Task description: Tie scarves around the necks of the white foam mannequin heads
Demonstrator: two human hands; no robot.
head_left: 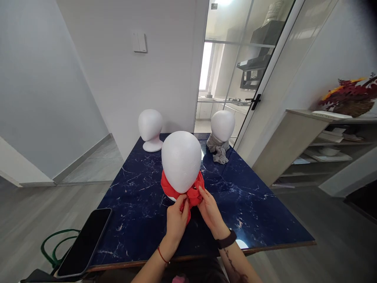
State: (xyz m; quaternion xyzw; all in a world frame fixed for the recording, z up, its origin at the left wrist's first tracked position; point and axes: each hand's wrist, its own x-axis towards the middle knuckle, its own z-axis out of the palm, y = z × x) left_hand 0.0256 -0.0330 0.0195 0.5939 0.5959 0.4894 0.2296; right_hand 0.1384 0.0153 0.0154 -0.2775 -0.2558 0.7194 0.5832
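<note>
A white foam mannequin head stands in front of me on the table. Around its neck is wrapped a red scarf, bunched into a knot at the front right. My left hand pinches the scarf just below the chin, its fingers closed on the cloth. On the knot's right side, my right hand has thumb and fingers closed on a fold of the same scarf. The scarf's lower end hangs beneath the left hand, partly hidden by it.
Behind stand a bare foam head at left and another foam head with a knotted grey scarf at right. A phone lies at the left edge of the dark blue marbled table. Shelves stand at right.
</note>
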